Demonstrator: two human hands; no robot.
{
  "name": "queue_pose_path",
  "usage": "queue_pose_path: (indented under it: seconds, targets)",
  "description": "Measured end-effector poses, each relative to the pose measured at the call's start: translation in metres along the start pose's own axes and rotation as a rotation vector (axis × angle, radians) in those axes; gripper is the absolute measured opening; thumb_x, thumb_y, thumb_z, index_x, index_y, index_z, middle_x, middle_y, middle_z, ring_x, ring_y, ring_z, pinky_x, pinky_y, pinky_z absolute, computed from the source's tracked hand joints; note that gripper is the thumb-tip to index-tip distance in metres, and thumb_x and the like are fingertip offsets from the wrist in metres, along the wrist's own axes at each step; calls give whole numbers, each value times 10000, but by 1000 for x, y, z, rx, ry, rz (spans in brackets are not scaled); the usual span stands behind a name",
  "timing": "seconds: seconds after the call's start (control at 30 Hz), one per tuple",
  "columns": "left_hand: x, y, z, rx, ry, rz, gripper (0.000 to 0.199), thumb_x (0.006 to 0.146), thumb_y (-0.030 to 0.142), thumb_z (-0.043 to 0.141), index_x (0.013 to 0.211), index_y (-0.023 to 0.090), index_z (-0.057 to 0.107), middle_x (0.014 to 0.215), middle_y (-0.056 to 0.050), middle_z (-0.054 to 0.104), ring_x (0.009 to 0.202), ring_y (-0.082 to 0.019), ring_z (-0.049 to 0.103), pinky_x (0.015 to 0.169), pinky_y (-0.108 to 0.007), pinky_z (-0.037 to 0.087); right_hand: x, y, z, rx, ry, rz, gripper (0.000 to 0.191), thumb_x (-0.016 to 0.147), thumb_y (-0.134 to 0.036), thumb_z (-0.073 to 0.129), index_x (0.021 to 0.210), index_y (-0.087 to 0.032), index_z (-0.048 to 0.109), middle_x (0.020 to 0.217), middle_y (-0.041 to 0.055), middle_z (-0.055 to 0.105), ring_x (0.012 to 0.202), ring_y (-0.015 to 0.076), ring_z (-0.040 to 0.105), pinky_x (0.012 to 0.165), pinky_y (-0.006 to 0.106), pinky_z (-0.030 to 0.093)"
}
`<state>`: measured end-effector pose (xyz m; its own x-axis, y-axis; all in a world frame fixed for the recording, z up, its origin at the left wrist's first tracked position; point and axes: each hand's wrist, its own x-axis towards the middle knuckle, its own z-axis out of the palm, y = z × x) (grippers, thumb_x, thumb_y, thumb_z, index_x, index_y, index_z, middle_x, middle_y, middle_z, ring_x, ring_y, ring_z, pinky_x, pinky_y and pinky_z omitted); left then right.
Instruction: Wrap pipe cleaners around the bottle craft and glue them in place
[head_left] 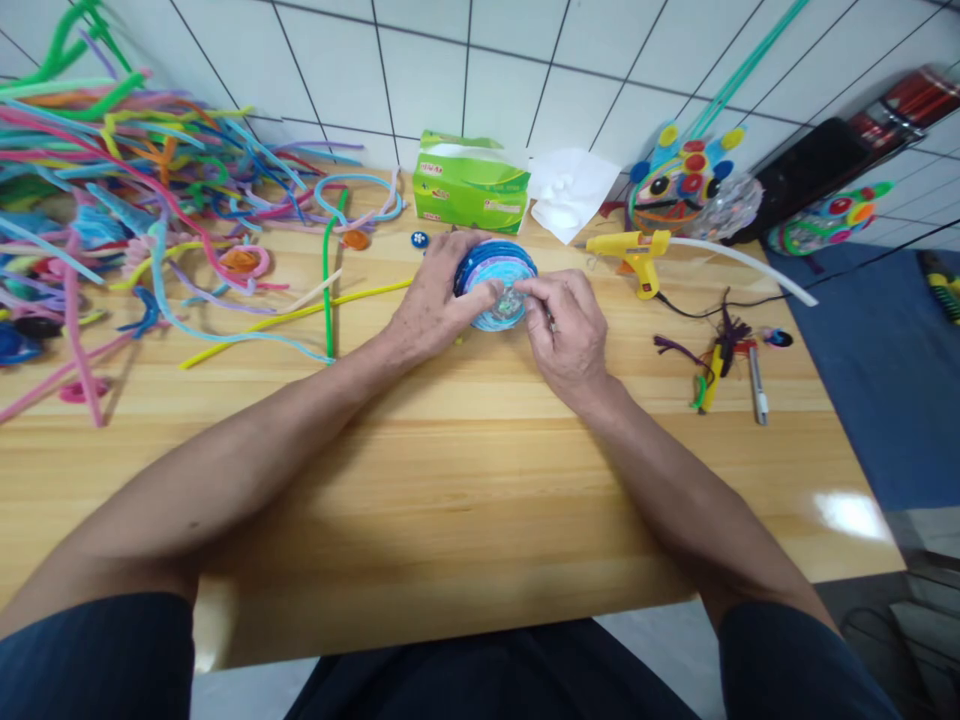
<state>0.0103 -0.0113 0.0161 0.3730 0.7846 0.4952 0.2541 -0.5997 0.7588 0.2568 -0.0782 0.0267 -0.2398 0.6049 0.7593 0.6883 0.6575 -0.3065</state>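
A round craft piece (pixel 495 272) wound with blue, light blue and purple pipe cleaners sits on the wooden table, its middle clear and shiny. My left hand (pixel 439 290) is wrapped round its left side, with the thumb lying across the top near the centre. Bunched together, the fingers of my right hand (pixel 568 325) press at the right edge of that shiny middle. Anything between those fingertips is hidden or too small to name. A small blue button-like piece (pixel 420 240) lies just beyond my left hand.
Many coloured pipe cleaners (pixel 150 190) heap at the left. Behind the hands stand a green tissue pack (pixel 471 185) and a crumpled white tissue (pixel 568 190). To the right are a yellow glue gun (pixel 636 258), a box cutter (pixel 758 385) and decorated crafts (pixel 679 185) by the tiled wall.
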Motion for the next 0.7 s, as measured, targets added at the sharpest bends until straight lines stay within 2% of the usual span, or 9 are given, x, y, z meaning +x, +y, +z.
queue_pose_path:
  seconds: [0.17, 0.33, 0.53, 0.7]
  targets:
    - [3, -4, -1, 8, -30, 42, 732, 1132, 890, 688, 1632, 357, 655, 1656, -76, 769, 1609, -430, 676, 1428, -733, 558, 0, 0, 0, 11, -23, 39, 315, 1257, -305, 556, 1383, -308, 845, 1209, 94, 806, 1183, 291, 795, 1102, 510, 710]
    - [7, -5, -2, 8, -32, 92, 862, 1088, 1021, 645, 1597, 325, 664, 1592, -102, 789, 1534, -439, 710, 1367, -764, 585, -1, -2, 1, -13, -9, 31, 308, 1262, -334, 556, 1368, -302, 843, 1198, 91, 807, 1171, 286, 793, 1106, 513, 709]
    - [2, -1, 1, -17, -12, 52, 796, 1118, 921, 712, 1605, 298, 624, 1622, -128, 777, 1508, -398, 770, 1336, -699, 653, 0, -4, 1, -13, 40, -24, 270, 1249, -264, 584, 1326, -292, 842, 1167, 82, 828, 1128, 269, 810, 1045, 464, 710]
    - [-3, 0, 5, -16, 27, 15, 788, 1128, 850, 727, 1620, 246, 601, 1671, -150, 752, 1563, -412, 748, 1378, -687, 636, 0, -2, 2, 25, 46, -37, 280, 1245, -237, 598, 1335, -300, 855, 1175, 82, 816, 1141, 267, 806, 1045, 457, 698]
